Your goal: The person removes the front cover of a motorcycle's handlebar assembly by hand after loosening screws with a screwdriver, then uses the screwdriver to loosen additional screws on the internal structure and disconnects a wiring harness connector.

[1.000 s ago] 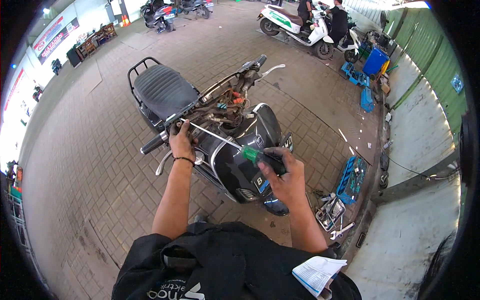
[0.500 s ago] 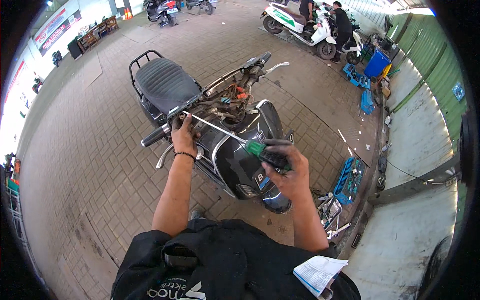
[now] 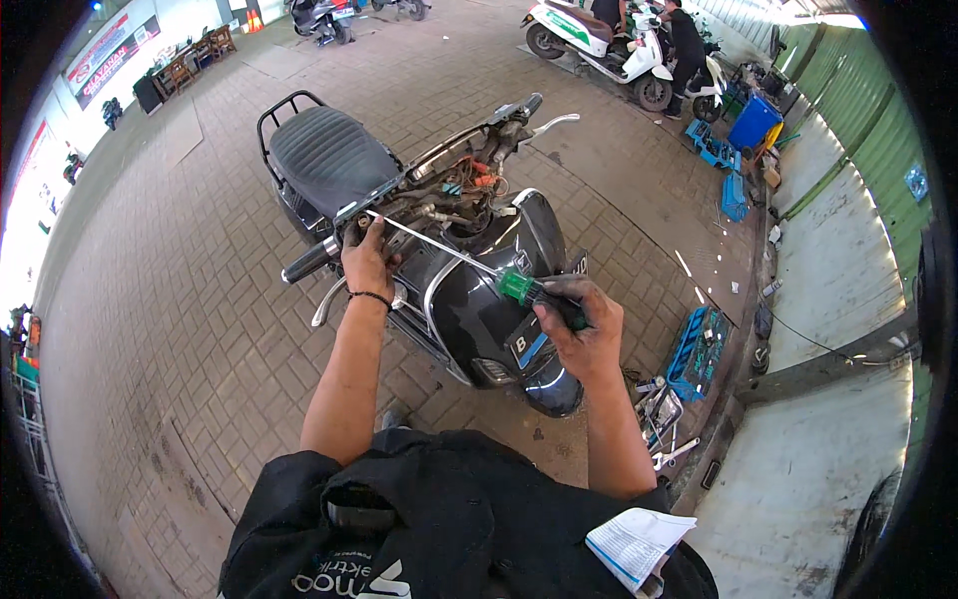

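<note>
My left hand (image 3: 367, 262) is closed on a part of the opened handlebar assembly (image 3: 439, 200) of a dark scooter, beside its left grip (image 3: 304, 268). My right hand (image 3: 587, 329) is wrapped round the green and black handle (image 3: 517, 288) of a long screwdriver. Its silver shaft (image 3: 439, 245) runs diagonally up to the housing at my left fingers; the tip is hard to make out. Orange wiring (image 3: 484, 178) is exposed in the assembly. Below it is the glossy black front panel (image 3: 474, 319); behind is the ribbed seat (image 3: 329, 160).
A blue toolbox (image 3: 699, 354) and loose tools (image 3: 659, 419) lie at right on the paving. Farther back are more blue toolboxes (image 3: 714, 150), a blue bin (image 3: 753, 125), white scooters (image 3: 639, 60) and two people (image 3: 687, 45). A wall (image 3: 828, 250) runs along the right.
My right hand and the screwdriver handle have shifted slightly right, the fingers turning on the handle. My left hand stays at the housing. A person by the white scooters has stepped into fuller view.
</note>
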Demonstrator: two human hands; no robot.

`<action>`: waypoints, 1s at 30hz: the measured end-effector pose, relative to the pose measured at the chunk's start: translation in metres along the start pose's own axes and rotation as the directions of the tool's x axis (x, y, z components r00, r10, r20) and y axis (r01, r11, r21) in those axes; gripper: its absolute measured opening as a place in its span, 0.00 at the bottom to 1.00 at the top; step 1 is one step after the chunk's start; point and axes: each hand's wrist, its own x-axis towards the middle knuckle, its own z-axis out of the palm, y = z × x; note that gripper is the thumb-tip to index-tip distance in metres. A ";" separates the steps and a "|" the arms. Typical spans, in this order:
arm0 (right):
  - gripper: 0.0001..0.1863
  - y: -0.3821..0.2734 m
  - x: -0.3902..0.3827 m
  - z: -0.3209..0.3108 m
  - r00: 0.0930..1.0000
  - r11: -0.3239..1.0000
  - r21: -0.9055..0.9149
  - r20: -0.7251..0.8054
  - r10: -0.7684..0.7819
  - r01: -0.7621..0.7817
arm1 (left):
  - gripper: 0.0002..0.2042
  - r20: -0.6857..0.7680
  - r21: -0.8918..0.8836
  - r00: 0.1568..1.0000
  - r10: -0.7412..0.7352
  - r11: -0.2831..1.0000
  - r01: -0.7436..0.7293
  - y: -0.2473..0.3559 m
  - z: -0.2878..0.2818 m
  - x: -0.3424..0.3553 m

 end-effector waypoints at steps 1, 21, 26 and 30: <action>0.14 -0.001 0.001 0.000 1.000 0.999 0.019 0.005 -0.026 0.026 | 0.11 0.003 0.005 1.000 -0.008 1.000 0.008 0.001 0.000 0.000; 0.20 0.033 0.079 -0.025 0.959 0.959 0.001 0.015 0.284 -0.284 | 0.12 -0.009 0.012 1.000 0.029 1.000 -0.028 -0.002 0.002 0.001; 0.24 0.031 0.058 -0.025 0.970 0.966 0.113 0.107 0.219 -0.231 | 0.12 -0.001 0.009 0.998 0.068 0.998 -0.068 -0.003 0.004 -0.001; 0.24 0.019 0.060 -0.022 0.979 0.981 0.053 0.096 0.182 -0.188 | 0.11 -0.024 0.000 0.997 0.068 0.998 -0.068 0.000 0.003 -0.003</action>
